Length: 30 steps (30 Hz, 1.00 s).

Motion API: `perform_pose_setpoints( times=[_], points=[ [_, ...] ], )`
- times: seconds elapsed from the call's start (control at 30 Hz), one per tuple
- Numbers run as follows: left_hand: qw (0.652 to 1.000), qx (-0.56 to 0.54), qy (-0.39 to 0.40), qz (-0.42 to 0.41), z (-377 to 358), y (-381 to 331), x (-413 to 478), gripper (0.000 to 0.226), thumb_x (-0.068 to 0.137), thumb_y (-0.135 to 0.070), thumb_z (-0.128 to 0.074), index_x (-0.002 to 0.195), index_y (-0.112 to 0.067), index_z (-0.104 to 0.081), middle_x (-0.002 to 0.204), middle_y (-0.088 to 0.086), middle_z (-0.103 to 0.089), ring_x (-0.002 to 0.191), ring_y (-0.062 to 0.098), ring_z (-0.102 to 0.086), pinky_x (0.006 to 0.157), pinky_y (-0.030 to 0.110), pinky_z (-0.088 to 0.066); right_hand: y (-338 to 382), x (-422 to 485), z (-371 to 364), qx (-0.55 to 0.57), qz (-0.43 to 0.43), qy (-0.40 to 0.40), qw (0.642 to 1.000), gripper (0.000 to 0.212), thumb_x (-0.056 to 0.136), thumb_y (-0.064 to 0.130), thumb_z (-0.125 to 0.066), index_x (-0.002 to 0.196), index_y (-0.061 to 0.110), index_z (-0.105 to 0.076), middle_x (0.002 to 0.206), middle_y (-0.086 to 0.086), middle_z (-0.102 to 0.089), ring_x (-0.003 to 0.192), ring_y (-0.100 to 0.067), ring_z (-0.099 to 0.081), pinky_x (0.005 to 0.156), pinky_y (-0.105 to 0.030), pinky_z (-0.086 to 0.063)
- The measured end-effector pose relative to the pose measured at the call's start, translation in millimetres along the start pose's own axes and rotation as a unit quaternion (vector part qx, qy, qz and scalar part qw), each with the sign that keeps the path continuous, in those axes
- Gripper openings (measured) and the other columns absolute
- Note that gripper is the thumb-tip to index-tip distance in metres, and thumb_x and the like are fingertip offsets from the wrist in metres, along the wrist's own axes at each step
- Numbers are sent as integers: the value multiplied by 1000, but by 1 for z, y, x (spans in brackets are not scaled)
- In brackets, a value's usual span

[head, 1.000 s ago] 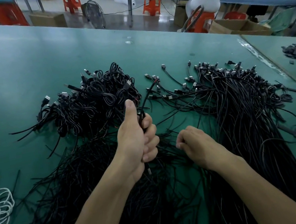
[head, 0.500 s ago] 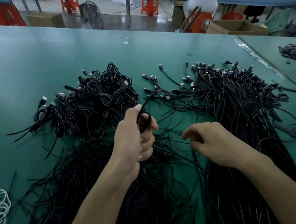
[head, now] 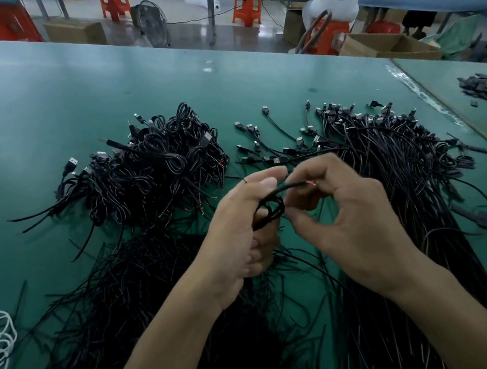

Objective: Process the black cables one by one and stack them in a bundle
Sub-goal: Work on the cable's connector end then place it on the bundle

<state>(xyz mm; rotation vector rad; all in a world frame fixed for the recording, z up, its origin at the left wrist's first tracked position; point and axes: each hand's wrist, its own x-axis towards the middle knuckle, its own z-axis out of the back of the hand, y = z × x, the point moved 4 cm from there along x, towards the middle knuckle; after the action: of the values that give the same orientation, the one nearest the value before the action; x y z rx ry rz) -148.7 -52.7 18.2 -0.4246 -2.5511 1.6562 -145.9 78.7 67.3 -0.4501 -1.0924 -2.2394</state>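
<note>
Black cable, one, in left hand; right hand pinches its end.

no readable txt - no labels, nos.

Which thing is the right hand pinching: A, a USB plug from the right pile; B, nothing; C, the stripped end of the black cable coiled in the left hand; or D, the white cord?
C: the right hand pinches the red-tipped bare end of the thin black cable, whose small coil the left hand grips.
</note>
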Motion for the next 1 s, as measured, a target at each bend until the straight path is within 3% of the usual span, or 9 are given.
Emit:
perform_pose_setpoints(
  times=[0.13,0.27,0.33,0.47,0.7,0.83,0.9,1.0],
  points=[
    [999,-14,-13,-45,0,-4,0,39,98,-45,-45,72,-28,-69,42,-9,-25,31,8,-16,36,11,-19,7,-1,-1,-67,43,41,996,39,85,1,-72,107,25,-49,94,24,-57,94,5,-59,82,-9,-45],
    [996,-10,-73,-56,6,-2,2,56,103,-44,-45,54,-24,-63,44,-5,-38,32,8,-21,37,12,-21,18,-4,-6,-148,111,83,979,11,94,8,-56,103,14,-52,91,1,-62,98,-26,-65,75,-39,-54],
    [992,5,-114,-49,7,-1,4,63,103,-46,-45,47,-23,-62,44,-5,-41,31,8,-22,36,13,-21,21,-4,-8,-177,135,103,969,11,92,2,-58,100,9,-55,90,-3,-64,98,-33,-66,74,-45,-55],
    [986,23,-164,-21,11,3,6,67,103,-50,-41,47,-21,-64,44,-6,-37,33,8,-23,35,16,-20,23,-5,-12,-199,146,123,961,27,81,-11,-70,97,7,-61,85,-2,-62,85,-20,-58,72,-38,-52],
    [991,35,-128,-21,7,9,2,64,105,-47,-41,46,-21,-35,42,-6,-27,34,10,-19,38,16,-19,31,-6,-23,-227,173,194,939,30,75,-10,-65,93,13,-57,86,1,-58,79,-19,-49,73,-31,-46],
    [991,37,-127,19,5,10,4,67,103,-51,-41,46,-19,-52,43,-3,-35,31,10,-26,34,15,-22,25,-8,-24,-204,113,222,947,31,81,-7,-64,97,16,-52,87,5,-55,80,-16,-48,77,-29,-48],
    [990,37,-127,37,7,11,5,62,102,-52,-43,51,-17,-50,46,-1,-37,33,11,-28,33,16,-22,24,-11,-23,-192,95,211,954,29,83,-5,-66,97,17,-53,87,6,-54,78,-14,-45,73,-24,-44],
    [995,64,-77,21,8,13,5,61,104,-48,-43,60,-5,-42,46,-1,-31,35,11,-24,35,16,-22,30,-10,-22,-211,136,187,950,26,79,-8,-59,90,15,-57,86,4,-56,78,-17,-45,71,-30,-43]
  ],
)
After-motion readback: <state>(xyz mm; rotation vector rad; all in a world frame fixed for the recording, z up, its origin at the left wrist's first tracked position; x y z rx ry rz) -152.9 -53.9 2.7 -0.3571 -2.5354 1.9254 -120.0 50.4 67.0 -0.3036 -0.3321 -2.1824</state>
